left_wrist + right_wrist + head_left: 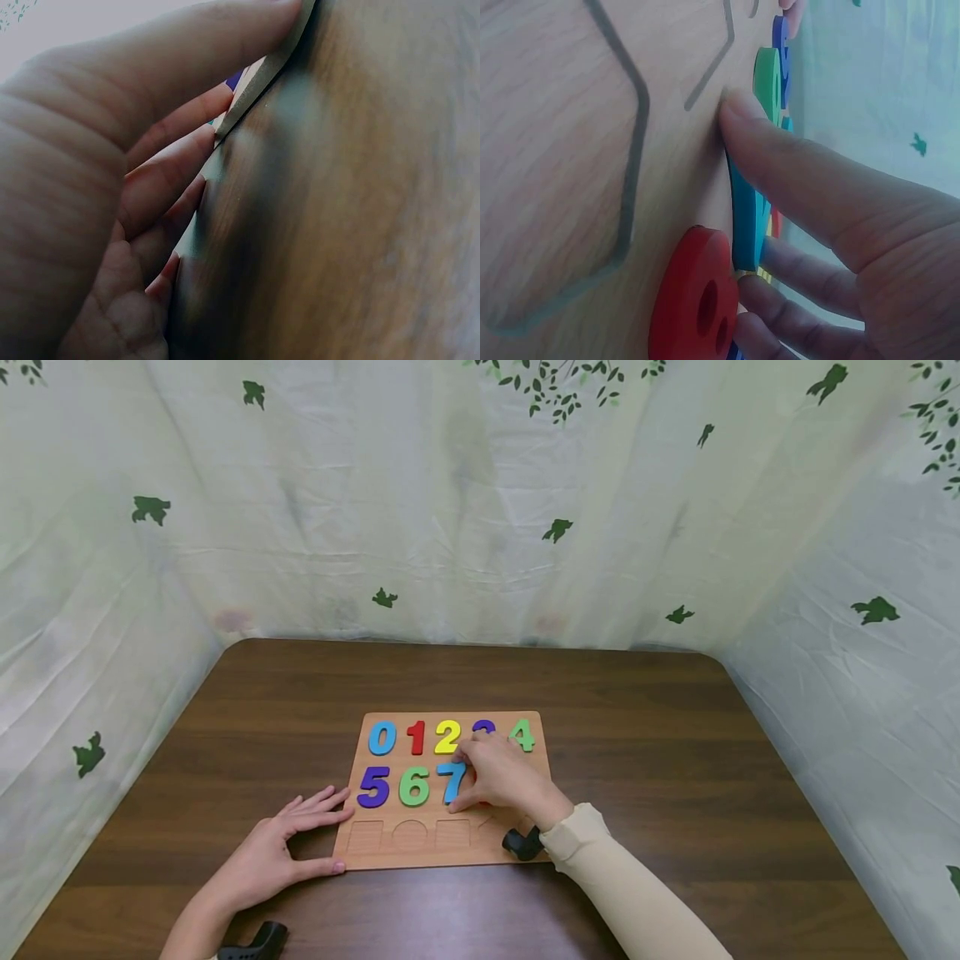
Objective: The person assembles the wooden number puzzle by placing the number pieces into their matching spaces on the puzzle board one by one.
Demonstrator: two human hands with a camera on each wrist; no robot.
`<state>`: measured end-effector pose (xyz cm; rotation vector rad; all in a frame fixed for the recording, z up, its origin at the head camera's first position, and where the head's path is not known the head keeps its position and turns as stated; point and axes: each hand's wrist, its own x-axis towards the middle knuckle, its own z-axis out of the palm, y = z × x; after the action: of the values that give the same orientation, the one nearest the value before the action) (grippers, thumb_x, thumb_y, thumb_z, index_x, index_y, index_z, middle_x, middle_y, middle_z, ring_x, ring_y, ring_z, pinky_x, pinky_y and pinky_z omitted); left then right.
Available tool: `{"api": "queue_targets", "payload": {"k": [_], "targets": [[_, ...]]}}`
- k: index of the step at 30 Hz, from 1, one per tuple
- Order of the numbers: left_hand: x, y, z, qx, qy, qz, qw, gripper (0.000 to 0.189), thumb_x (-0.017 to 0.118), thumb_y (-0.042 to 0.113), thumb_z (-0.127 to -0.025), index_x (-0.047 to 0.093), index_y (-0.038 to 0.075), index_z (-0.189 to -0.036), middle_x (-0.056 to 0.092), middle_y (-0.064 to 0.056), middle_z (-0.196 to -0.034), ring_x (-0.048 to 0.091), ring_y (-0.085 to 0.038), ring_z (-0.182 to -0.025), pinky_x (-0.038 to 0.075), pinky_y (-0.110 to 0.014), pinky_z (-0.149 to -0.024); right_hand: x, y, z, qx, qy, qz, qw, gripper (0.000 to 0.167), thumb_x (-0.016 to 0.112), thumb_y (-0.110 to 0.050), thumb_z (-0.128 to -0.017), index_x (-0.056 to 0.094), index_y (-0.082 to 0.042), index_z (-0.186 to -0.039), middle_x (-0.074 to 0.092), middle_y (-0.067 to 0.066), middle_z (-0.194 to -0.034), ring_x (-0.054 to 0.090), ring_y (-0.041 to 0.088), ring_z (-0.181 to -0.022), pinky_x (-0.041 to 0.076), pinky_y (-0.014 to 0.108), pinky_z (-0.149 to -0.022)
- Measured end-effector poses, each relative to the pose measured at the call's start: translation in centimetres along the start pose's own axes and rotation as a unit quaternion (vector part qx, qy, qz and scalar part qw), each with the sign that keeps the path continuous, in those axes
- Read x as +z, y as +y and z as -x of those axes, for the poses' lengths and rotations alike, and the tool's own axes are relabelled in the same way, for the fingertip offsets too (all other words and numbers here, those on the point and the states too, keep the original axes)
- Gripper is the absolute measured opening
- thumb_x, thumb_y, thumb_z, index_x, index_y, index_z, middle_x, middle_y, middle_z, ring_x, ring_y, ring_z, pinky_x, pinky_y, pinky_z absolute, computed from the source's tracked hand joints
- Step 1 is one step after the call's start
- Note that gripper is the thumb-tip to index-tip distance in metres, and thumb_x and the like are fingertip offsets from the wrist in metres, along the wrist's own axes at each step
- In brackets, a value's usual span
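Observation:
A wooden number board point(420, 857) lies on the table, with coloured digits in two rows and engraved outlines along its near edge. My right hand point(498, 774) pinches the blue number 7 point(452, 778) in the second row, the thumb at its lower end and the fingers by its top. In the right wrist view, the red number 8 point(684, 300) sits beside the blue 7 point(745, 217). The right hand partly covers the purple number 3 point(483, 726). My left hand point(281, 847) has its fingers spread, fingertips and thumb at the board's left edge.
Around the board stretches the brown wooden table point(637, 735). Pale cloth with green leaf prints point(450, 527) hangs behind it and along both sides. A black wrist device point(522, 843) overlaps the board's near right corner.

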<state>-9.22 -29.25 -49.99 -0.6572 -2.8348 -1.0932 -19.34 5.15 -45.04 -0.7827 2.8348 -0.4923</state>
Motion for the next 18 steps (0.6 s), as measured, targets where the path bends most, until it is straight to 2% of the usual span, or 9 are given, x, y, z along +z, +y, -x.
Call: {"api": "queue_targets", "payload": {"k": [6, 12, 18], "targets": [[0.00, 0.06, 0.03, -0.009, -0.005, -0.001, 0.9999, 0.066, 0.091, 0.053, -0.081, 0.074, 0.028, -0.140, 0.060, -0.008, -0.159, 0.023, 0.029, -0.146, 0.007, 0.006, -0.117, -0.11, -0.18, 0.18, 0.005, 0.001, -0.004, 1.0000, 0.071, 0.096, -0.061, -0.071, 0.076, -0.016, -0.123, 0.070, 0.001, -0.116, 0.056, 0.017, -0.099, 0.045, 0.031, -0.079], [-0.05, 0.13, 0.04, -0.023, -0.013, -0.001, 0.9996, 0.067, 0.090, 0.055, -0.080, 0.073, 0.029, -0.140, 0.059, -0.006, -0.160, 0.023, 0.028, -0.146, 0.006, 0.007, -0.117, 0.02, -0.24, 0.15, 0.007, 0.002, 0.004, 1.0000, 0.070, 0.096, -0.062, -0.071, 0.076, -0.017, -0.121, 0.070, 0.000, -0.114, 0.056, 0.017, -0.097, 0.044, 0.032, -0.080], [-0.03, 0.10, 0.06, -0.018, -0.010, -0.001, 0.9998, 0.067, 0.090, 0.054, -0.080, 0.073, 0.029, -0.140, 0.060, -0.006, -0.159, 0.023, 0.029, -0.146, 0.006, 0.007, -0.117, 0.00, -0.49, 0.21, 0.011, 0.004, 0.009, 0.9999, 0.070, 0.096, -0.062, -0.071, 0.077, -0.018, -0.122, 0.069, -0.001, -0.114, 0.056, 0.016, -0.096, 0.044, 0.031, -0.080]]}}
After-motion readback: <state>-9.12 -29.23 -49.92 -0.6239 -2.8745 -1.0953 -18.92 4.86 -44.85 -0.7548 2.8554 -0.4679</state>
